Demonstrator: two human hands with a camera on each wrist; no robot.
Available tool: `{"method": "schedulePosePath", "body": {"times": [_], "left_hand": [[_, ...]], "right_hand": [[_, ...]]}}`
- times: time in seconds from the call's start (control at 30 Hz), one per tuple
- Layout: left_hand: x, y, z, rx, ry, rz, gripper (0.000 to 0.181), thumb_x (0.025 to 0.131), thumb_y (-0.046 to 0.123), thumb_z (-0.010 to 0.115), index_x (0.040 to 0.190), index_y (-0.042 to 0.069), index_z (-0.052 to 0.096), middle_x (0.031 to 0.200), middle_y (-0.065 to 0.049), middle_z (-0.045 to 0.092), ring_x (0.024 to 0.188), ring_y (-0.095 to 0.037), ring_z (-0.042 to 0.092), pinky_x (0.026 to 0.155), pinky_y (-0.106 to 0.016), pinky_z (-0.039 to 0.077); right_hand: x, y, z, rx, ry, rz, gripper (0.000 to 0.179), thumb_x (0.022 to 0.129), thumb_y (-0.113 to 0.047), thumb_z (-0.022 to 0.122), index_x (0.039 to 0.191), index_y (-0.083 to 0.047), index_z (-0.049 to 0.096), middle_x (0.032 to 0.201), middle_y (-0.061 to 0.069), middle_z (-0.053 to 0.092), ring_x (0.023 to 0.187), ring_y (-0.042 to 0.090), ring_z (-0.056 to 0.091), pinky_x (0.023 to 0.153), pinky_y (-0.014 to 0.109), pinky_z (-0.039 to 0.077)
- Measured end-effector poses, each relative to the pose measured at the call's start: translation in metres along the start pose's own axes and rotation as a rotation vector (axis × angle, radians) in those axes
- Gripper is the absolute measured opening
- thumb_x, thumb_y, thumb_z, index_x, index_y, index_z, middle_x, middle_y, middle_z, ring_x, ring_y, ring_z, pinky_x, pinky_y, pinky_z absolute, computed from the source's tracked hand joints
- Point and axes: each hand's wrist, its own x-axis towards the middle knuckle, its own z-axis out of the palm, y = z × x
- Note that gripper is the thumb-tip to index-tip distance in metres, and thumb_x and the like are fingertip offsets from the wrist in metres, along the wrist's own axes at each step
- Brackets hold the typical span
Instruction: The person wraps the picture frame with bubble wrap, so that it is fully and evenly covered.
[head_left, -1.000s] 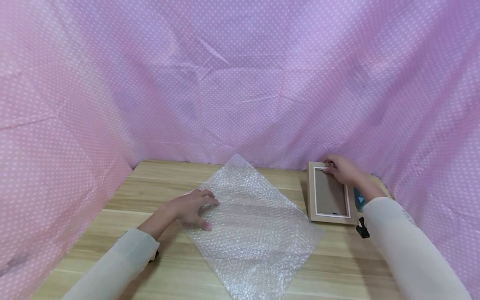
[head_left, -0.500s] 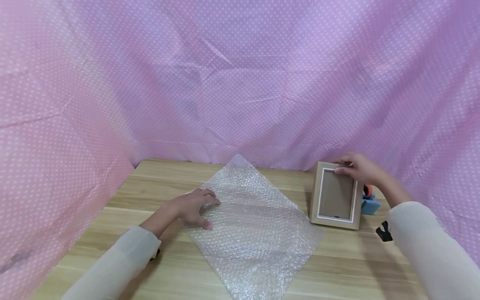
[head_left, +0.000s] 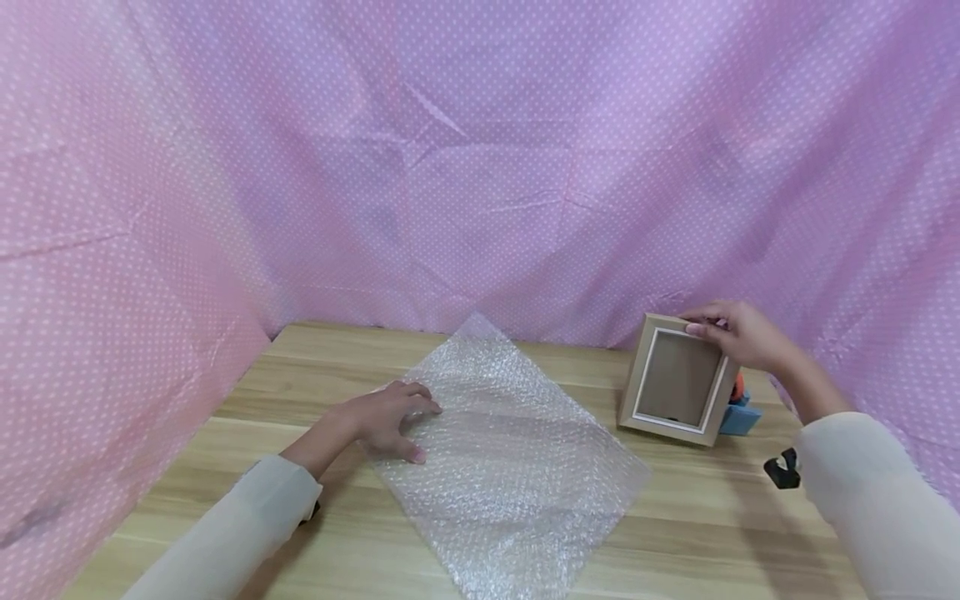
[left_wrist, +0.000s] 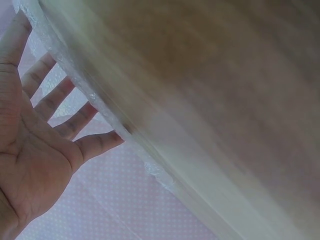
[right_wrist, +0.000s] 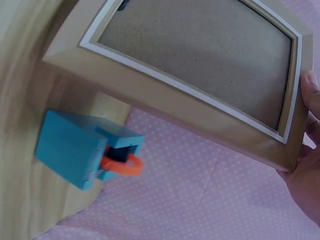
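A sheet of bubble wrap [head_left: 510, 442] lies flat on the wooden table, turned cornerwise. My left hand [head_left: 390, 417] rests on its left side with the fingers spread; the left wrist view shows the same hand [left_wrist: 40, 135] at the wrap's edge. On the right, my right hand [head_left: 750, 337] grips the upper right part of a light-wood picture frame [head_left: 637, 379], thumb on the front and fingers behind. The frame is tilted, its brown panel and white inner border facing me. In the right wrist view, the hand [right_wrist: 307, 175] holds one end of the frame [right_wrist: 165, 100].
Behind the frame stands a blue, boxy thing with an orange ring [right_wrist: 122, 166], perhaps a tape dispenser; the head view shows its blue body [head_left: 741, 419] partly covered. Pink dotted cloth [head_left: 480, 208] hangs around the wooden table [head_left: 337, 354].
My right hand has drawn the picture frame rightward and tilted it, and the blue thing behind has come into fuller view. My left hand has stayed on the bubble wrap.
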Motion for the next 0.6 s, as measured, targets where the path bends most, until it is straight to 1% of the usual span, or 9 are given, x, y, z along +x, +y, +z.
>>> {"method": "schedulePosePath", "body": {"times": [0.1,0.17,0.2,0.27,0.4,0.53,0.6], "left_hand": [[0.000,0.002,0.000,0.002,0.004,0.010,0.082,0.078,0.059,0.082,0.146,0.021,0.056,0.152,-0.010,0.045,0.141,-0.037,0.038,0.111,-0.059,0.039],[0.000,0.003,0.000,0.005,0.004,0.011,0.082,0.078,0.058,0.083,0.146,0.021,0.056,0.152,-0.009,0.045,0.140,-0.037,0.039,0.111,-0.059,0.040],[-0.001,0.003,-0.001,0.006,0.004,0.009,0.081,0.078,0.057,0.083,0.146,0.021,0.057,0.151,-0.009,0.046,0.140,-0.037,0.039,0.111,-0.058,0.040],[-0.001,0.004,-0.001,0.007,0.003,0.003,0.081,0.078,0.056,0.084,0.145,0.021,0.057,0.151,-0.009,0.046,0.139,-0.036,0.039,0.110,-0.058,0.040],[-0.001,0.004,-0.002,0.002,0.002,-0.001,0.081,0.078,0.055,0.085,0.145,0.021,0.057,0.150,-0.008,0.046,0.139,-0.036,0.039,0.110,-0.058,0.041],[0.000,0.004,-0.002,-0.002,0.003,0.006,0.081,0.077,0.055,0.085,0.145,0.020,0.057,0.150,-0.008,0.046,0.138,-0.036,0.040,0.110,-0.058,0.041],[0.001,0.003,-0.002,0.000,0.003,0.005,0.081,0.077,0.056,0.085,0.144,0.021,0.058,0.150,-0.007,0.046,0.138,-0.035,0.040,0.109,-0.057,0.041]], "right_hand": [[0.003,-0.008,-0.003,-0.019,0.013,0.001,0.026,0.102,-0.013,0.064,0.124,-0.001,0.072,0.119,0.025,0.069,0.098,0.037,0.067,0.073,0.040,0.057],[0.007,-0.017,-0.004,-0.024,0.025,-0.018,0.026,0.102,-0.013,0.065,0.124,-0.002,0.072,0.118,0.023,0.070,0.097,0.035,0.067,0.074,0.044,0.056],[0.009,-0.022,-0.004,-0.029,0.035,-0.036,0.025,0.101,-0.013,0.065,0.123,-0.003,0.073,0.117,0.022,0.071,0.096,0.033,0.067,0.074,0.044,0.056],[0.013,-0.032,-0.003,-0.037,0.055,-0.081,0.024,0.100,-0.012,0.067,0.121,-0.004,0.074,0.114,0.018,0.073,0.091,0.028,0.066,0.072,0.040,0.056],[0.021,-0.050,0.001,-0.030,0.073,-0.128,0.021,0.098,-0.010,0.069,0.118,-0.007,0.077,0.103,0.008,0.075,0.080,0.018,0.062,0.064,0.029,0.052],[0.029,-0.068,0.008,0.006,0.051,-0.139,0.021,0.099,-0.011,0.069,0.118,-0.008,0.077,0.093,0.002,0.072,0.074,0.016,0.059,0.060,0.027,0.050],[0.034,-0.078,0.012,0.024,0.041,-0.151,0.020,0.099,-0.011,0.069,0.117,-0.008,0.077,0.092,0.000,0.073,0.074,0.016,0.059,0.061,0.028,0.050]]}}
